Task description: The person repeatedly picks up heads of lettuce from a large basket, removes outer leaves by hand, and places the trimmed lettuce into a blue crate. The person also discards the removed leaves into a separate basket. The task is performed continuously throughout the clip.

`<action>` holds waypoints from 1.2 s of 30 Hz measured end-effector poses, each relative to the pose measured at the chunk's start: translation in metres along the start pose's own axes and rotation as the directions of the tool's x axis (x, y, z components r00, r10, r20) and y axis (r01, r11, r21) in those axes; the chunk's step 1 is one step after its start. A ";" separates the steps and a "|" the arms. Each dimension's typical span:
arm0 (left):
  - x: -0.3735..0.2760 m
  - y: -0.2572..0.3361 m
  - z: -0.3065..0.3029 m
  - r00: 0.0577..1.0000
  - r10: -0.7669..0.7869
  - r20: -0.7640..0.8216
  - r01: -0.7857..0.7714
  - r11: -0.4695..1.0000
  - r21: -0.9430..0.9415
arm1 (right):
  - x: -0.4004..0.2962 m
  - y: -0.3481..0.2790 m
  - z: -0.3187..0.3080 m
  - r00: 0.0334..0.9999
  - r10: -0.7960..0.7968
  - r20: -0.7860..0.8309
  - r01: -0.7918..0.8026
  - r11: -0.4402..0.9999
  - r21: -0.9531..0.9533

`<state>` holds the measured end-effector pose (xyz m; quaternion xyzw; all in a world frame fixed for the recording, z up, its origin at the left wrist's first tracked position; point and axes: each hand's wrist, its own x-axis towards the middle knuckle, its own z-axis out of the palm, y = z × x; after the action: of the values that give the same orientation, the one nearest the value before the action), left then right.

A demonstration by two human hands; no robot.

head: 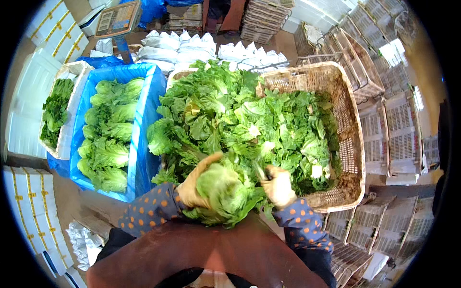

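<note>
Close to my apron, my left hand (196,185), in a pale glove, holds a head of leafy lettuce (223,187) from its left side. My right hand (278,185), also gloved, grips a knife (260,170) by its dark handle; the blade is blurred and points up and left, beside the lettuce head. Beyond both hands lies a large heap of loose green leaves (230,108), reaching into a dirty plastic crate (347,144) on the right. Lettuce heads (111,154) lie in rows in a blue-lined box (138,133) on the left.
A white foam box (68,144) with dark greens stands at the far left. Behind are filled white bags (196,48) and a scale (119,19). Stacked plastic crates (401,126) stand on the right, taped white boxes (34,212) on the left. Part of a person (232,16) shows at the top.
</note>
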<state>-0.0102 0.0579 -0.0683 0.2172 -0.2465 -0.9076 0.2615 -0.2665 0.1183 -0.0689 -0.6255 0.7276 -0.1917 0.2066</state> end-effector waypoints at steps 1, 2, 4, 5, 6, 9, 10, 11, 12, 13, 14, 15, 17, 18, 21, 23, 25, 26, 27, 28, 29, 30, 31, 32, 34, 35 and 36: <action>0.009 -0.006 -0.006 0.999 -0.031 0.031 0.034 0.994 -0.102 | 0.005 -0.018 -0.018 0.999 -0.002 0.040 -0.009 0.962 0.274; 0.019 -0.025 -0.017 0.993 0.011 0.119 0.009 0.986 -0.169 | 0.013 -0.039 -0.025 0.983 -0.183 0.005 0.152 0.828 0.540; 0.028 -0.061 -0.039 0.970 0.125 0.207 -0.050 0.941 -0.335 | 0.026 -0.057 -0.019 0.922 -0.369 0.116 0.124 0.566 0.815; 0.030 -0.070 -0.063 0.993 -0.104 0.057 0.115 0.959 -0.257 | 0.029 -0.053 -0.008 0.863 -0.403 0.305 -0.046 0.538 0.842; 0.033 -0.054 -0.056 0.993 -0.058 0.102 0.072 0.988 -0.135 | 0.025 -0.037 0.006 0.899 -0.252 0.358 -0.263 0.341 0.902; 0.010 0.019 -0.022 0.996 0.011 -0.084 0.017 0.946 0.324 | 0.012 -0.036 0.000 0.935 -0.108 0.338 -0.296 0.287 0.911; 0.011 0.030 0.000 0.988 0.094 -0.123 -0.024 0.880 0.474 | 0.010 -0.034 0.001 0.945 -0.063 0.321 -0.269 0.406 0.873; 0.022 0.022 -0.003 0.991 0.135 -0.003 -0.106 0.794 0.599 | 0.009 -0.035 0.006 0.951 -0.032 0.307 -0.247 0.516 0.820; 0.027 0.032 0.020 0.997 0.065 -0.047 0.008 0.505 0.863 | 0.008 -0.032 0.006 0.959 0.016 0.282 -0.230 0.623 0.747; 0.026 0.043 0.041 0.992 0.029 -0.122 0.117 0.125 0.985 | 0.012 -0.046 -0.011 0.977 -0.008 0.212 -0.112 0.831 0.545; 0.030 0.039 0.044 0.991 0.071 -0.112 0.104 0.112 0.988 | 0.018 -0.041 -0.017 0.991 -0.128 0.034 0.103 0.903 0.417; 0.029 0.039 0.044 0.992 0.093 -0.083 0.066 0.173 0.983 | 0.024 -0.033 -0.024 0.954 -0.272 -0.127 0.296 0.923 0.246; 0.022 0.037 0.040 0.991 0.132 -0.033 -0.006 0.290 0.957 | 0.041 -0.027 -0.060 0.989 -0.144 -0.042 0.145 0.989 0.040; 0.023 0.036 0.038 0.993 0.100 0.057 -0.089 0.359 0.929 | 0.038 -0.021 -0.060 0.975 -0.219 -0.031 0.222 0.964 0.149; 0.039 0.027 0.024 0.880 0.160 0.447 -0.459 0.529 0.714 | 0.024 0.013 -0.006 0.849 -0.339 0.406 -0.265 0.391 0.881; 0.055 0.026 0.014 0.785 0.217 0.580 -0.620 0.288 0.730 | -0.013 0.021 0.038 0.755 -0.258 0.603 -0.634 -0.053 0.771; 0.051 0.036 0.014 0.861 0.191 0.471 -0.477 -0.015 0.879 | -0.024 -0.007 0.025 0.757 -0.340 0.559 -0.649 -0.282 0.707; 0.049 0.040 0.017 0.903 0.167 0.396 -0.389 -0.076 0.918 | -0.022 -0.011 0.024 0.812 -0.278 0.513 -0.579 -0.267 0.771; 0.045 0.044 0.020 0.916 0.161 0.368 -0.355 -0.100 0.929 | -0.018 -0.006 0.022 0.808 -0.175 0.562 -0.585 -0.130 0.801; 0.046 0.047 0.019 0.920 0.138 0.366 -0.339 -0.187 0.922 | -0.020 -0.003 0.019 0.831 -0.148 0.537 -0.545 -0.018 0.838; 0.048 0.052 0.018 0.925 0.115 0.362 -0.321 -0.273 0.907 | -0.022 -0.001 0.016 0.853 -0.125 0.507 -0.498 0.096 0.862; 0.046 0.064 0.025 0.937 0.118 0.328 -0.267 -0.361 0.894 | -0.022 -0.005 0.012 0.868 -0.109 0.484 -0.482 0.048 0.875; 0.056 0.083 0.037 0.997 0.024 0.073 -0.057 -0.409 0.911 | -0.022 -0.007 0.007 0.887 -0.078 0.455 -0.456 0.008 0.890; 0.048 0.091 0.039 0.967 0.230 0.113 0.053 -0.608 0.792 | -0.029 0.011 0.011 0.875 0.014 0.484 -0.484 0.000 0.875; 0.030 0.097 0.032 0.884 0.442 0.153 0.108 -0.512 0.852 | -0.022 0.009 0.001 0.892 0.013 0.452 -0.452 -0.018 0.892; 0.023 0.090 0.028 0.883 0.454 0.123 -0.024 -0.219 0.976 | -0.020 0.006 -0.006 0.915 -0.047 0.401 -0.402 -0.036 0.915; 0.017 0.083 0.023 0.884 0.458 0.097 -0.162 0.104 0.981 | -0.015 -0.005 -0.013 0.924 -0.054 0.379 -0.382 -0.056 0.922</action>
<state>-0.0053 -0.0059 -0.0083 0.3791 -0.7726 -0.4290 0.2744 -0.2676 0.1324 -0.0542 -0.2113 0.3952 -0.5290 0.7206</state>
